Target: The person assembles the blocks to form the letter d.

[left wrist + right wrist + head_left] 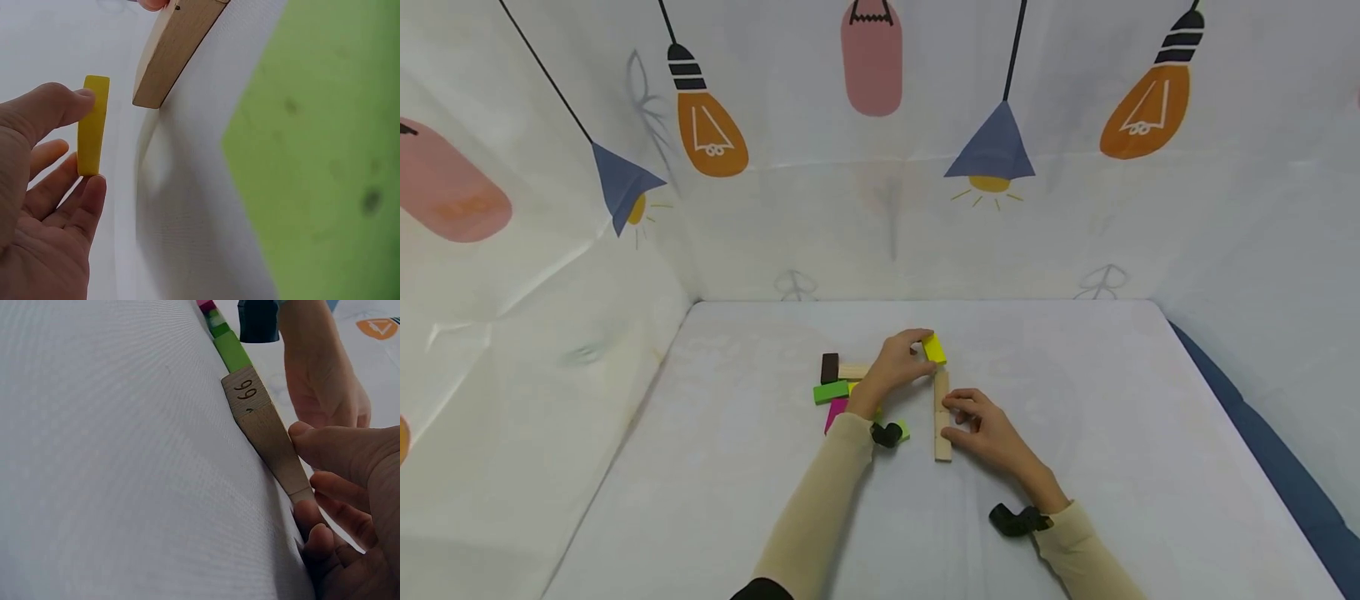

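Between thumb and fingers, my left hand (897,365) pinches a yellow block (934,348) just past the far end of a row of wooden blocks (942,392). In the left wrist view a gap shows between the yellow block (94,125) and the wooden block (175,56). Two plain wooden blocks lie end to end on the table, the nearer one marked "66" (247,390) on its end. At the right side of this row, my right hand (988,429) rests its thumb and loosely bent fingertips against the wood.
Left of the row, partly behind my left forearm, lies a group of blocks: dark brown (829,368), green (831,392), magenta (837,412) and others. A light green block (904,430) lies near the left wrist. A white sheet (880,233) with printed lamps closes the table's back.
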A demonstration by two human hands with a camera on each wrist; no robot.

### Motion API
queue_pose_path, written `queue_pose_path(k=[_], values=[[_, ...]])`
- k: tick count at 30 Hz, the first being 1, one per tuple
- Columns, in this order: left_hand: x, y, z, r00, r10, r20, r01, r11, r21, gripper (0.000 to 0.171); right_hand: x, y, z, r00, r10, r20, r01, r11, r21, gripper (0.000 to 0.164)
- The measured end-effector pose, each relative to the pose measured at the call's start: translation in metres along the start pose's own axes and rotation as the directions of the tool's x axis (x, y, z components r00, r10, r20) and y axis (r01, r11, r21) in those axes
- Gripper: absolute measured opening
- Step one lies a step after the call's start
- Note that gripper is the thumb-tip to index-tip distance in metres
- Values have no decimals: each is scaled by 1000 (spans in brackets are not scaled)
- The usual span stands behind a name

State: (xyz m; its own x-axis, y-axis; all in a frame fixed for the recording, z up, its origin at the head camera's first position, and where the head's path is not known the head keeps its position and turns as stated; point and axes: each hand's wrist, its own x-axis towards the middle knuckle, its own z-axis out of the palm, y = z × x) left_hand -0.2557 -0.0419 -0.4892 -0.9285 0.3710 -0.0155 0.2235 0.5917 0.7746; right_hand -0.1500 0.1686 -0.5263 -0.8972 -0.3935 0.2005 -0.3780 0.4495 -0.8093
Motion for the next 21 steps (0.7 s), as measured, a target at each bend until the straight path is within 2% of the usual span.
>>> queue_pose_path(k=[6,12,21], values=[[4,-1,3,999,32,27,-32,999,6,61,-1,2,1,999,-28,-18,28,1000,-12,44],[10,2,9,997,38,73,-41,999,36,60,-2,2,-1,1000,-23,-21,23,1000,-3,43],[17,7,11,992,-19,128,8,996,84,59,-1,4,0,998,-59,-34,60,998,11,42]])
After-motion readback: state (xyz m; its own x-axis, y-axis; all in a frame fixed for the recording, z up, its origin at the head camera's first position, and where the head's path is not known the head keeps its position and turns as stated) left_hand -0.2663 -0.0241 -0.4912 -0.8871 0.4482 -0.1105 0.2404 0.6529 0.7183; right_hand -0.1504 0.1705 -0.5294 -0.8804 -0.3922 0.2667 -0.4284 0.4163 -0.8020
